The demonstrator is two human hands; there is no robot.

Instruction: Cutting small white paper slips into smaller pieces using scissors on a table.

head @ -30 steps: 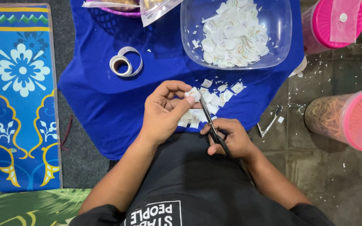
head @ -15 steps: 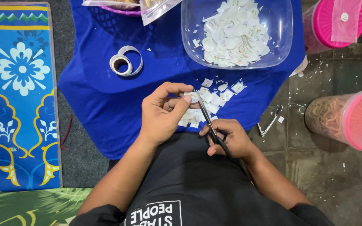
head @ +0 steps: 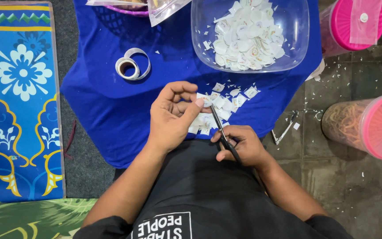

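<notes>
barely any movement since earlier, hands in same spot | left hand (head: 173, 117) pinching a small paper piece (head: 205, 100) | right hand (head: 239, 146) gripping scissors (head: 221, 130), blades at it | bowl (head: 297, 53) heaped with cut pieces, sticker roll (head: 131, 66) still left

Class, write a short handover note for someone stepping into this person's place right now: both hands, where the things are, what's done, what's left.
Left hand: pinches a small white paper piece at its fingertips.
Right hand: grips black scissors, blades pointing at that piece.
Loose cut pieces lie on the blue cloth ahead of the hands.
Done: clear tub holds a heap of trimmed pieces.
Left: the loose pieces on the cloth and the sticker roll.
</notes>
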